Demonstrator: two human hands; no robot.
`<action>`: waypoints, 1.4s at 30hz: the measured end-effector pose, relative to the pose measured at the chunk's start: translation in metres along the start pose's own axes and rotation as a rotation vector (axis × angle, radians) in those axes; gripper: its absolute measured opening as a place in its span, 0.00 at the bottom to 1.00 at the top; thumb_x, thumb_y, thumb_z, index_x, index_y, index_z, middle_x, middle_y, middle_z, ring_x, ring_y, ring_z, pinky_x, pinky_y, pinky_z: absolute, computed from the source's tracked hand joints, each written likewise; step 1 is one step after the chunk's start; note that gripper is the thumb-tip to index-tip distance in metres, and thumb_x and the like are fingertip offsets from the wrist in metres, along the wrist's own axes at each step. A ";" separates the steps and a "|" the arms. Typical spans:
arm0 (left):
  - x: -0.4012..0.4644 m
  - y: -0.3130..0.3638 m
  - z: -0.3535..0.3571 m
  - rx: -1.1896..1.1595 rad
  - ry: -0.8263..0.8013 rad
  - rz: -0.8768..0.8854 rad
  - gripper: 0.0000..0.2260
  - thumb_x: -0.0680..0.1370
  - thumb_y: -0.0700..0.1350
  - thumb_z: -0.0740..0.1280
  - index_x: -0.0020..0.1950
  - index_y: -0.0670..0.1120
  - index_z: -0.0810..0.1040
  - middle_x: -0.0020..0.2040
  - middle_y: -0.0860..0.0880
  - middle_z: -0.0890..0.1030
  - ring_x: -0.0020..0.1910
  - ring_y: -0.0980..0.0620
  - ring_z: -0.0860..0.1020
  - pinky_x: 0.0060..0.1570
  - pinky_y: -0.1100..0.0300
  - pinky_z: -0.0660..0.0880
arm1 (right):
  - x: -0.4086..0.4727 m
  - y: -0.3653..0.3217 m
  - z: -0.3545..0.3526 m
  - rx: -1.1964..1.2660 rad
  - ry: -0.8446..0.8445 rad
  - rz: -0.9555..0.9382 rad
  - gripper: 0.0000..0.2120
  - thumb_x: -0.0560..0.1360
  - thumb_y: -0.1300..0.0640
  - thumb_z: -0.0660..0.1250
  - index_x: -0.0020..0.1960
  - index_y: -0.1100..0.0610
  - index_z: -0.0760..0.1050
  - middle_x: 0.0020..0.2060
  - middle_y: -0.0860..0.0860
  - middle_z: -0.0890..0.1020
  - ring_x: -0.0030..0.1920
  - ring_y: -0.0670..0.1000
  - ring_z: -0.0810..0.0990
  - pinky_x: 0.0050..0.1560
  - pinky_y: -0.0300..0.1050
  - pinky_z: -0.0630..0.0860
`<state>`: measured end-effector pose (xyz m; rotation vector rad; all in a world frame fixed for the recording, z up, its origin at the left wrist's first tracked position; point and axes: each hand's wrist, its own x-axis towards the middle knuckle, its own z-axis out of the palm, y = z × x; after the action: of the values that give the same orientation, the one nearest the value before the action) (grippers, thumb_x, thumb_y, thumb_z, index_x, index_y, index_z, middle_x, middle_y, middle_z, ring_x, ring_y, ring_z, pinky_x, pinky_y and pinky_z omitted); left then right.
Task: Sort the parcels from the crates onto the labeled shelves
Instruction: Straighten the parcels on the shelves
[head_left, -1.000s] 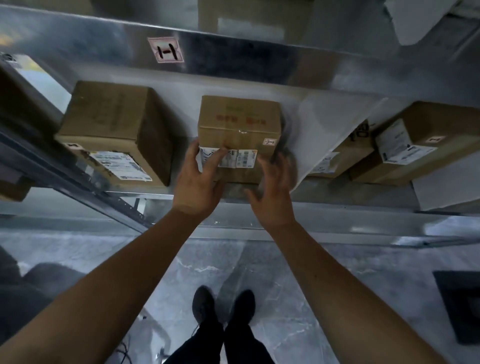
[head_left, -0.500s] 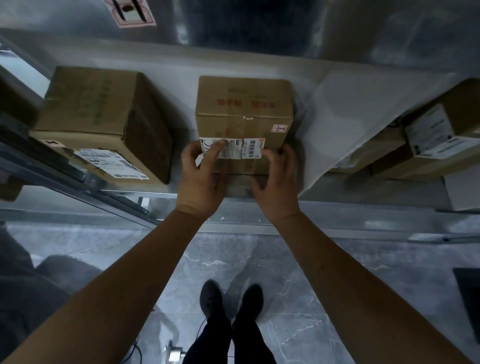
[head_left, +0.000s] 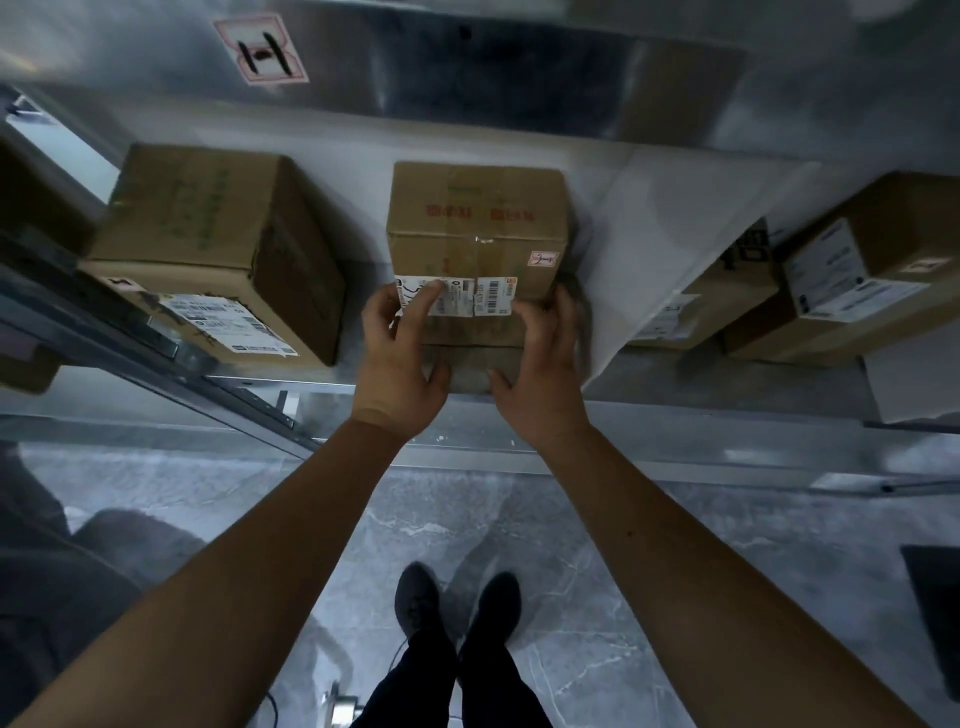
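Observation:
A small brown cardboard parcel (head_left: 478, 208) with red print, a white barcode label and a small red-edged sticker stands on the metal shelf (head_left: 727, 384), in the middle of the view. My left hand (head_left: 397, 358) lies on its front face, fingers over the label. At the parcel's front right corner, my right hand (head_left: 540, 374) curls its fingers around the edge. Both hands hold the parcel against the shelf. A handwritten tag (head_left: 262, 49) is stuck on the shelf beam above.
A larger labelled box (head_left: 208, 223) sits to the left of the parcel. A white plastic mailer (head_left: 649, 234) leans at its right, with two more labelled boxes (head_left: 852, 270) beyond. The shelf's front rail runs below my hands; grey marble floor (head_left: 597, 597) lies underfoot.
My right hand has come in from just off the parcel and closed on its front right corner. The parcel has slid deeper onto the shelf, and my view has shifted closer.

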<state>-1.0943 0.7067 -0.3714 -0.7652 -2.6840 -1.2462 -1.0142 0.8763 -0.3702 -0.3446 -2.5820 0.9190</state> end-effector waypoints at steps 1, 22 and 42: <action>-0.003 0.003 -0.001 -0.008 0.006 0.002 0.39 0.74 0.35 0.73 0.80 0.56 0.61 0.78 0.40 0.58 0.74 0.43 0.68 0.70 0.61 0.68 | -0.006 -0.001 -0.003 0.001 -0.017 0.005 0.45 0.69 0.63 0.80 0.75 0.46 0.57 0.82 0.60 0.48 0.82 0.56 0.51 0.72 0.42 0.63; -0.110 -0.031 -0.114 0.294 0.131 -0.375 0.37 0.77 0.47 0.75 0.81 0.60 0.61 0.82 0.43 0.59 0.79 0.39 0.61 0.73 0.45 0.69 | -0.032 -0.118 0.049 -0.009 -0.316 -0.150 0.33 0.77 0.58 0.73 0.79 0.51 0.63 0.80 0.55 0.60 0.78 0.60 0.64 0.72 0.54 0.73; -0.061 -0.107 -0.175 -0.076 -0.002 -0.135 0.41 0.76 0.40 0.74 0.81 0.63 0.57 0.84 0.49 0.47 0.81 0.41 0.61 0.72 0.56 0.67 | -0.038 -0.189 0.136 -0.039 -0.122 -0.001 0.37 0.77 0.62 0.72 0.80 0.44 0.61 0.82 0.56 0.52 0.78 0.58 0.64 0.68 0.43 0.72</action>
<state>-1.1151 0.4950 -0.3463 -0.6027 -2.7446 -1.3848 -1.0577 0.6450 -0.3559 -0.3064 -2.7139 0.9176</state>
